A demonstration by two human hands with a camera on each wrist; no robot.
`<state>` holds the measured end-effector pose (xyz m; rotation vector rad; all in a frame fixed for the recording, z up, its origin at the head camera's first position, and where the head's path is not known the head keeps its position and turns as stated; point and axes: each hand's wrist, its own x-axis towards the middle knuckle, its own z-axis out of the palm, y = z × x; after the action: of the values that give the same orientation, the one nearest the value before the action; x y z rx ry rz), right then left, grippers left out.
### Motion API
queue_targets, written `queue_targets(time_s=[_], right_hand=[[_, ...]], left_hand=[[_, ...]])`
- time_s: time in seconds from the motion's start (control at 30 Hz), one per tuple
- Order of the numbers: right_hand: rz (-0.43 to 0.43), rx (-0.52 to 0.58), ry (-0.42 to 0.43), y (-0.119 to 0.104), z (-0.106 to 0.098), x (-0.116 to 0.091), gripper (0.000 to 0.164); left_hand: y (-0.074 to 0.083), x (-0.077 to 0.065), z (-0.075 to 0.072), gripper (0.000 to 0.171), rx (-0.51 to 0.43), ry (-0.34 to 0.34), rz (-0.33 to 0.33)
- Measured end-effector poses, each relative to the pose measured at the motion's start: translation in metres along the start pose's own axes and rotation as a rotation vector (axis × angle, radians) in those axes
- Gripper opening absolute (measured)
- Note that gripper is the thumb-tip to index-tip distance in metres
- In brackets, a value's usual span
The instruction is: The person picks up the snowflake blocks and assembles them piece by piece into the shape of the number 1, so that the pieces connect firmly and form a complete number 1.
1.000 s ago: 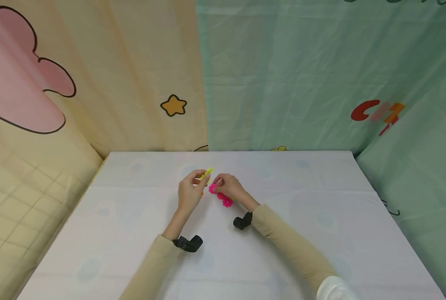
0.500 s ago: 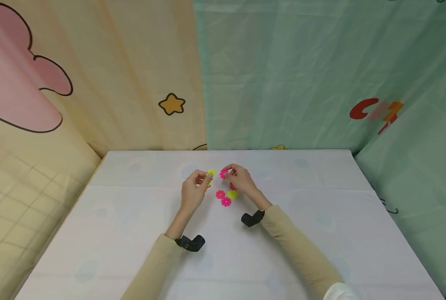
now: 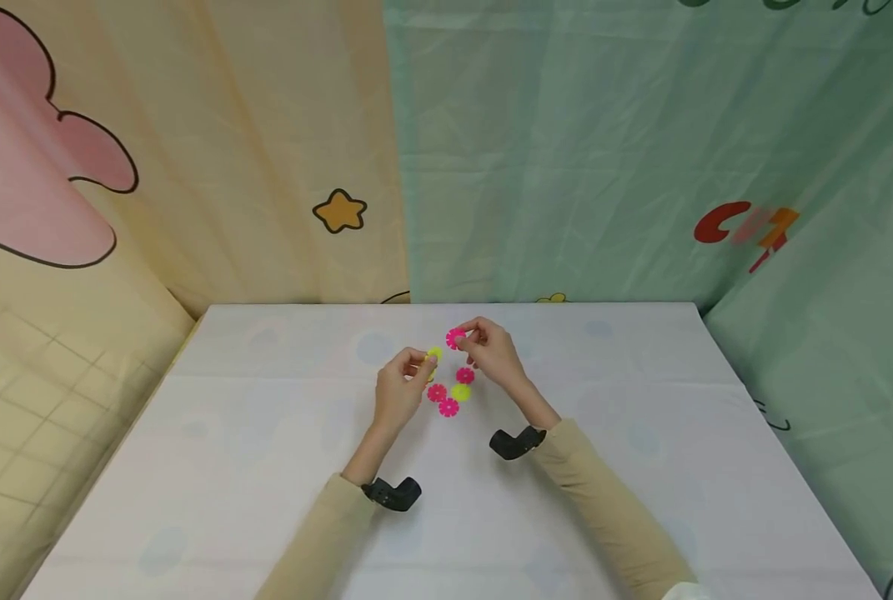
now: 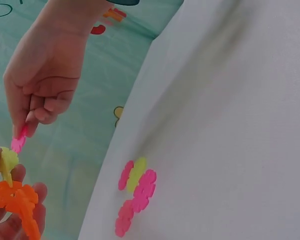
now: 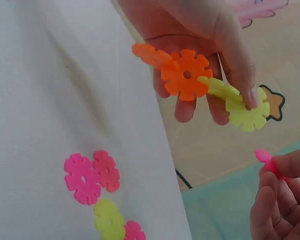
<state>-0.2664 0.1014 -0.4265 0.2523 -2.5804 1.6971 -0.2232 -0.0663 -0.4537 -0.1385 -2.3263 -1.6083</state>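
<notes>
My left hand (image 3: 404,386) holds a chain of notched snowflake discs, pinching a yellow disc (image 5: 248,110) at its end between thumb and finger. Orange discs (image 5: 187,75) make up the rest of the chain, slotted edge to edge and lying across the fingers. My right hand (image 3: 494,354) pinches a pink disc (image 3: 455,338) by its edge, raised above the table. That pink disc is close to the yellow end of the chain, with a small gap between them in the right wrist view. Much of the pink disc is covered by the fingertips there.
Below the hands, several loose discs lie clustered on the white-covered table (image 3: 604,500): a yellow disc (image 3: 461,392) among pink discs (image 3: 449,407). Printed curtains (image 3: 551,167) hang behind the table's far edge. Each wrist wears a black camera mount (image 3: 517,442).
My right hand has lifted a pink disc away from the cluster and moved it toward the far edge, uncovering the loose discs. The left hand with the chain has shifted slightly right.
</notes>
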Motion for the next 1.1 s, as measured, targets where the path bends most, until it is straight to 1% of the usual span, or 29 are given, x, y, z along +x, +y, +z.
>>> queue_targets(time_s=[0.2,0.4,0.67,0.8,0.97,1.1], right_hand=[[-0.016,0.005,-0.011,-0.007,-0.005,-0.005,0.017],[-0.046,0.013,0.014,-0.011,-0.009,-0.006,0.018],[-0.052,0.034,0.022,-0.013,-0.009,-0.008,0.02],[-0.064,0.032,0.029,-0.014,-0.008,-0.01,0.02],[-0.056,0.032,0.019,-0.015,-0.006,-0.014,0.02],[-0.068,0.034,0.019,-0.014,-0.004,-0.018,0.02]], left_hand=[[0.002,-0.002,0.005,0.017,-0.009,-0.001,-0.014],[0.005,-0.001,0.008,0.018,0.002,0.007,-0.002],[0.009,0.0,0.009,0.02,-0.017,0.002,-0.007],[0.009,-0.002,0.012,0.019,-0.009,0.01,0.004],[0.008,-0.008,0.015,0.019,0.001,0.015,-0.015],[0.007,-0.012,0.015,0.019,-0.005,0.035,-0.016]])
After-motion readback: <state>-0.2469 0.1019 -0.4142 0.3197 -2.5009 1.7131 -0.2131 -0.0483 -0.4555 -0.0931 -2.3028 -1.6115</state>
